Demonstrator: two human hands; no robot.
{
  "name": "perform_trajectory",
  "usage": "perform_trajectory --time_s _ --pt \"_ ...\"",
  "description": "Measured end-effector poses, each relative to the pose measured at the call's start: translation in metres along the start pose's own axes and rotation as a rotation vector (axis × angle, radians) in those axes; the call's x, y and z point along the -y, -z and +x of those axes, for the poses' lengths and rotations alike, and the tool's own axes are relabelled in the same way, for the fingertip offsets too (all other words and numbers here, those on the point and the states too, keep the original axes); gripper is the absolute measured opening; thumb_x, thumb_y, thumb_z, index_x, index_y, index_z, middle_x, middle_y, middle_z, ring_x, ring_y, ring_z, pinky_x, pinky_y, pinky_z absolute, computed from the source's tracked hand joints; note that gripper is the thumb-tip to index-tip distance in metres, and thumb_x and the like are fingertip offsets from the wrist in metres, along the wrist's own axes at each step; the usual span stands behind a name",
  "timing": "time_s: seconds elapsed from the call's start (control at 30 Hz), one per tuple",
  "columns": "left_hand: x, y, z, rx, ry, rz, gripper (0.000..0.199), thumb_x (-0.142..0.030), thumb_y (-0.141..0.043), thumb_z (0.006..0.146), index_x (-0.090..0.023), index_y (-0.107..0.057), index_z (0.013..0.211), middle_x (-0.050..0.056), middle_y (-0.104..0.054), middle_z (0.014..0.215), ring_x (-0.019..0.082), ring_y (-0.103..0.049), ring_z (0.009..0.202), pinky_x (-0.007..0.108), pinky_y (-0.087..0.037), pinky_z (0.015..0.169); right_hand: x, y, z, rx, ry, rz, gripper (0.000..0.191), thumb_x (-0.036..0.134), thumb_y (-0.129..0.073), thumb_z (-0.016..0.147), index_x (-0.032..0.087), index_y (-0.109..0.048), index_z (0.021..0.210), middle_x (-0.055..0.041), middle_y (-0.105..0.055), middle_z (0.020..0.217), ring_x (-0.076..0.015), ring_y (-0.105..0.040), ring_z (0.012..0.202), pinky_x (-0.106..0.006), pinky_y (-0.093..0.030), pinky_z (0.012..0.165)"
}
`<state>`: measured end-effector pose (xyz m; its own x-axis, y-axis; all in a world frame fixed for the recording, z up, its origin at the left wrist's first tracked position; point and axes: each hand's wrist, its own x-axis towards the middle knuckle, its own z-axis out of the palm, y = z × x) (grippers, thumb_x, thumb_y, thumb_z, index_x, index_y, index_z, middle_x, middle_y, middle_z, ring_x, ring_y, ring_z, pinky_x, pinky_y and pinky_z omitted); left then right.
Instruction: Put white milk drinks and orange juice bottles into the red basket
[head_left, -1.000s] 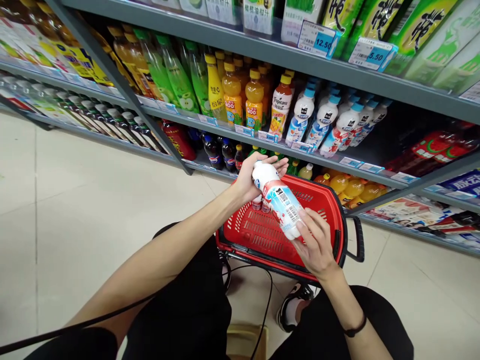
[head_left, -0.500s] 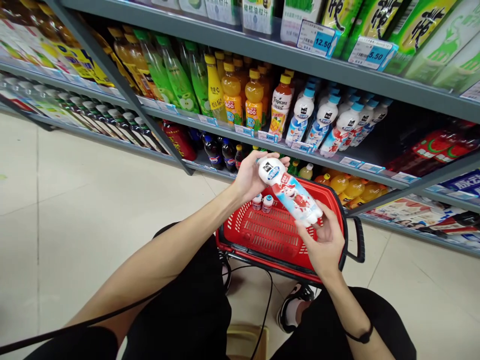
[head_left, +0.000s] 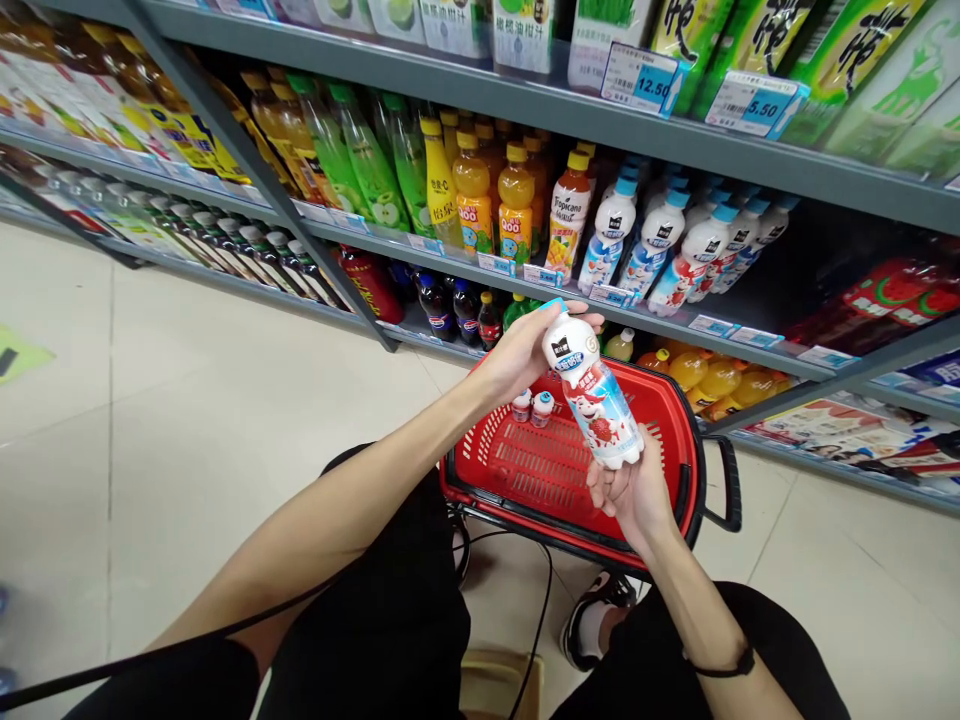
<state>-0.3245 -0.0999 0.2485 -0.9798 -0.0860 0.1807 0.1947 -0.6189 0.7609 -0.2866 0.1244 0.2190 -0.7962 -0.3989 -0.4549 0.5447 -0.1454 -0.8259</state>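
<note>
A white milk drink bottle (head_left: 598,400) with a blue cap and a strawberry label is held tilted above the red shopping basket (head_left: 487,475). Around its neck and cap end, my left hand (head_left: 521,350) is closed. My right hand (head_left: 634,490) supports the bottle's base, its fingers curled underneath. Down in the basket, two small white bottles (head_left: 532,407) with blue tops stand side by side near the left wall.
Ahead is a grey shelf rack (head_left: 480,255) with juice bottles (head_left: 472,195) and similar white bottles (head_left: 660,240). Price tags (head_left: 645,80) line the shelf edges. The basket's black handle (head_left: 727,485) sticks out to the right. A black cable (head_left: 546,600) hangs between my legs.
The bottle has been turned more upright, with its label facing me more squarely. My right hand has shifted from gripping the base's sides to lying under it.
</note>
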Motion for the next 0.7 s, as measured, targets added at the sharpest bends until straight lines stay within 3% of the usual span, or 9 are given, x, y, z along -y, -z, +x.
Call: perform_trajectory --time_s 0.13,0.2,0.27,0.33,0.37,0.43,0.53,0.6,0.7 --pt "-0.01 0.008 -0.001 0.052 -0.146 0.47 0.035 -0.048 -0.078 0.086 -0.017 -0.077 0.101 0.01 -0.074 0.114 0.022 -0.068 0.102 0.029 -0.052 0.089 0.002 0.01 0.017 -0.086 0.113 -0.019 0.05 0.06 -0.038 0.097 0.017 -0.063 0.087 -0.0079 -0.067 0.064 -0.0201 -0.063 0.049 -0.025 -0.047 0.041" --pt "-0.013 0.007 0.003 0.067 -0.165 0.621 0.03 -0.04 -0.082 0.082 -0.017 -0.077 0.102 0.009 -0.073 0.109 0.021 -0.067 0.1 0.029 -0.052 0.088 0.005 0.019 0.03 -0.17 0.195 -0.194 0.052 0.054 -0.028 0.097 0.017 -0.063 0.095 -0.0113 -0.071 0.075 -0.0252 -0.069 0.062 -0.032 -0.054 0.049" --pt "-0.008 0.0 0.012 0.067 -0.165 0.698 0.031 -0.037 -0.081 0.083 -0.018 -0.076 0.107 0.008 -0.073 0.107 0.021 -0.067 0.096 0.031 -0.053 0.086 0.01 0.029 0.043 -0.309 0.317 -0.467 0.049 0.048 -0.025 0.097 0.018 -0.063 0.103 -0.0143 -0.074 0.091 -0.0301 -0.072 0.083 -0.042 -0.061 0.065" --pt "0.008 -0.005 0.024 0.098 -0.176 0.772 0.032 -0.038 -0.078 0.086 -0.018 -0.074 0.11 0.008 -0.073 0.108 0.021 -0.068 0.091 0.033 -0.053 0.086 0.019 0.04 0.051 -0.439 0.448 -0.627 0.037 0.042 -0.042 0.094 0.018 -0.063 0.112 -0.0169 -0.072 0.112 -0.0345 -0.066 0.113 -0.052 -0.057 0.093" --pt "0.02 -0.007 0.03 0.127 -0.187 0.825 0.031 -0.039 -0.077 0.087 -0.019 -0.074 0.11 0.009 -0.073 0.108 0.021 -0.068 0.091 0.033 -0.053 0.087 0.024 0.044 0.054 -0.489 0.515 -0.717 0.036 0.036 -0.051 0.092 0.016 -0.062 0.119 -0.0192 -0.069 0.122 -0.0371 -0.058 0.125 -0.056 -0.05 0.105" --pt "0.054 -0.004 0.041 0.205 -0.188 0.979 0.031 -0.042 -0.076 0.088 -0.019 -0.074 0.109 0.009 -0.073 0.109 0.022 -0.069 0.093 0.034 -0.053 0.09 0.034 0.051 0.055 -0.554 0.574 -1.057 0.043 0.023 -0.058 0.089 0.009 -0.059 0.13 -0.0264 -0.062 0.133 -0.0423 -0.048 0.137 -0.061 -0.039 0.113" --pt "0.115 0.013 0.052 0.32 -0.057 1.282 0.029 -0.041 -0.077 0.086 -0.021 -0.073 0.107 0.009 -0.073 0.107 0.024 -0.068 0.099 0.034 -0.05 0.094 0.046 0.056 0.05 -0.468 0.387 -1.686 0.034 0.018 -0.047 0.1 0.001 -0.062 0.125 -0.0318 -0.065 0.122 -0.0441 -0.06 0.124 -0.056 -0.048 0.101" --pt "0.155 0.028 0.055 0.381 0.051 1.373 0.029 -0.031 -0.083 0.078 -0.018 -0.073 0.102 0.008 -0.074 0.102 0.023 -0.069 0.094 0.032 -0.051 0.09 0.052 0.056 0.044 -0.32 0.268 -1.806 0.031 0.018 -0.043 0.104 0.004 -0.069 0.112 -0.0272 -0.071 0.109 -0.0397 -0.068 0.111 -0.048 -0.053 0.094" --pt "0.202 0.046 0.059 0.427 0.188 1.522 0.022 -0.024 -0.079 0.082 -0.014 -0.072 0.099 0.007 -0.074 0.097 0.021 -0.069 0.091 0.032 -0.053 0.087 0.058 0.055 0.037 -0.171 0.272 -1.824 0.032 0.019 -0.042 0.107 0.009 -0.072 0.107 -0.021 -0.075 0.106 -0.0355 -0.072 0.108 -0.044 -0.053 0.094"
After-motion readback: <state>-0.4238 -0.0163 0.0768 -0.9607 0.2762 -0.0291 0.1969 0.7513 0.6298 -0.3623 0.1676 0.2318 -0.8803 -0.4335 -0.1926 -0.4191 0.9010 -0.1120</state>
